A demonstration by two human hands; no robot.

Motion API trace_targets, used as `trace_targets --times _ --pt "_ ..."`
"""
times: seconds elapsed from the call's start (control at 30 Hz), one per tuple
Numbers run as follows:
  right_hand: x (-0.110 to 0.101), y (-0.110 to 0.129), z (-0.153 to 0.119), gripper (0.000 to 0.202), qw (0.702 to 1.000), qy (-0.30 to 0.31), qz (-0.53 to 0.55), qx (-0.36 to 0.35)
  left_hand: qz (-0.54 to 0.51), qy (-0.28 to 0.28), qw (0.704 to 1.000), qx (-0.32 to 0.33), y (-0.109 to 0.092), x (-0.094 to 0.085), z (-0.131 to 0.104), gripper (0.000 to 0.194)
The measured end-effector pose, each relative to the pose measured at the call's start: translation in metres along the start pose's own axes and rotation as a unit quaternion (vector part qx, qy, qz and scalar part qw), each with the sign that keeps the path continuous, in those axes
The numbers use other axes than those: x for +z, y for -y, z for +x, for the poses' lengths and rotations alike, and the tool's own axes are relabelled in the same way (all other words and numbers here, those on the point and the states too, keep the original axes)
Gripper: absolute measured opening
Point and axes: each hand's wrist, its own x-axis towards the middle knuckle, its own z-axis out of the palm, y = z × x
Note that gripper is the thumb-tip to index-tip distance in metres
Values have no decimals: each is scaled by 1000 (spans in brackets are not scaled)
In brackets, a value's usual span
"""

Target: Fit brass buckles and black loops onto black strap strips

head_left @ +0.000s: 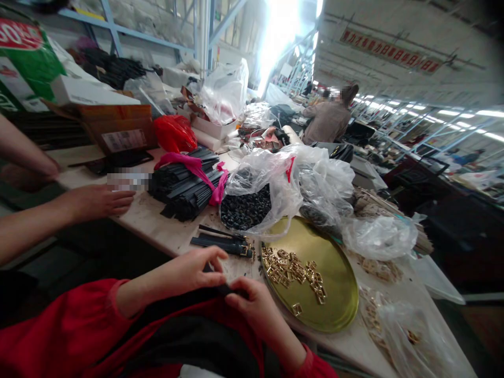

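Note:
My left hand (197, 269) is at the table's front edge, fingers bent and pressed near a dark piece that is too small to make out. Close beside it, my right hand (249, 299) has thumb and forefinger pinched at the other end of that dark piece. Just beyond my hands lie black straps (222, 244) with gold buckles at one end. To the right, a round gold tray (334, 294) holds several loose gold buckles (289, 269). A clear plastic bag of small black parts (246, 207) sits behind the straps.
A bundle of black strips (183, 184) tied with pink cloth lies at the back left, near a cardboard box (118, 126) and a red bag (175, 132). Another person's hand (98, 201) rests at the left table edge. Clear bags (380, 236) lie right. A person (328, 118) sits farther back.

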Motion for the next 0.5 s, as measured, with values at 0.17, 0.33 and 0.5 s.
trace_targets --times 0.17,0.33,0.5 --pt "-1 5 10 27 942 -108 307 81 -128 33 991 -18 4 27 8 32" --pt "11 -9 12 29 904 -171 382 91 -132 94 984 -67 10 40 3 29" --pt "9 -23 17 32 961 -80 253 77 -217 67 970 -85 21 44 20 49"
